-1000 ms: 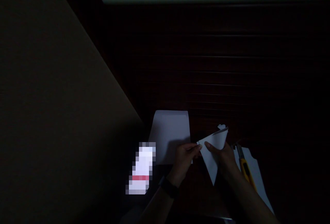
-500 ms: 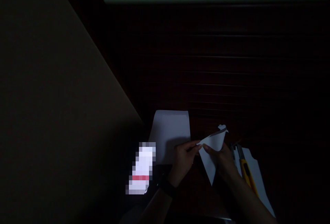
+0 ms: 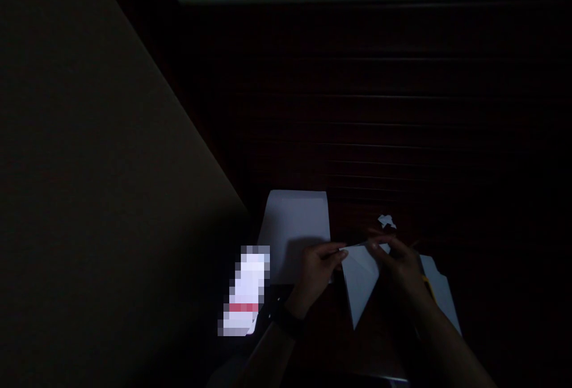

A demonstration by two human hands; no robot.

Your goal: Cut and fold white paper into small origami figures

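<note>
A white sheet of paper, folded to a triangle with its point toward me, is held up between both hands. My left hand pinches its upper left corner and wears a dark band at the wrist. Along the upper right edge, my right hand has thumb and fingers closed on the paper. Small white paper scraps lie just beyond the right hand. Under my right forearm, a yellow-handled utility knife is mostly covered.
A blank white sheet lies behind my left hand. At the left, a lit phone shows a blurred screen. More white paper lies to the right on the dark table, and a pale wall rises at the left.
My right hand has moved up from the paper's right side to its top right edge. The folded-over upper flap now lies flatter. My left hand keeps its pinch.
</note>
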